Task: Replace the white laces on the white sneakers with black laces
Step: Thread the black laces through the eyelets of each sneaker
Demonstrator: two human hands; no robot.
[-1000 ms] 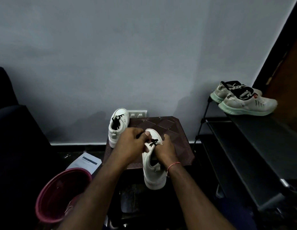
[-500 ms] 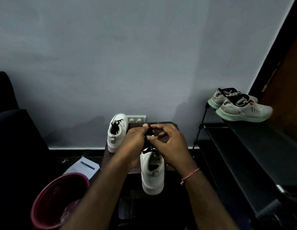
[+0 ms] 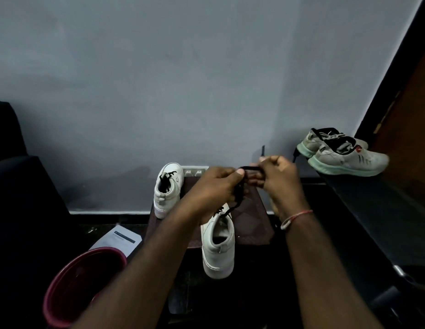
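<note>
View from a head-worn camera, looking down at two bare forearms that reached forward in a dim room. Both hands were raised above a small dark brown table [image 3: 253, 225] that stood against a plain grey wall [image 3: 183, 79]. The left hand [image 3: 216, 186] had its fingers curled and pinched a black lace [image 3: 239, 197] between thumb and forefinger. The right hand [image 3: 280, 184], just beside it, also had its fingers curled round the same lace, and a short stretch of lace ran level between the two hands. From the left hand the lace dropped down to the upper eyelets of a white sneaker [image 3: 218, 248]. This sneaker lay on the table under the hands, toe toward the wall, with its heel hanging over the table's near edge. A second white sneaker [image 3: 167, 193] stood at the table's back left corner, heel toward the camera, with black lace already crossing its eyelets. A white socket plate [image 3: 195, 170] sat on the wall just behind it. A red thread bracelet [image 3: 294, 217] circled the right wrist. On the floor at lower left sat a pink bucket [image 3: 71, 288], with a printed sheet of paper [image 3: 118, 238] lying just beyond it. At right, a pair of grey running shoes [image 3: 344, 159] with mint green soles rested side by side on top of a black shelf rack [image 3: 373, 210]. A dark chair [image 3: 21, 186] filled the far left edge.
</note>
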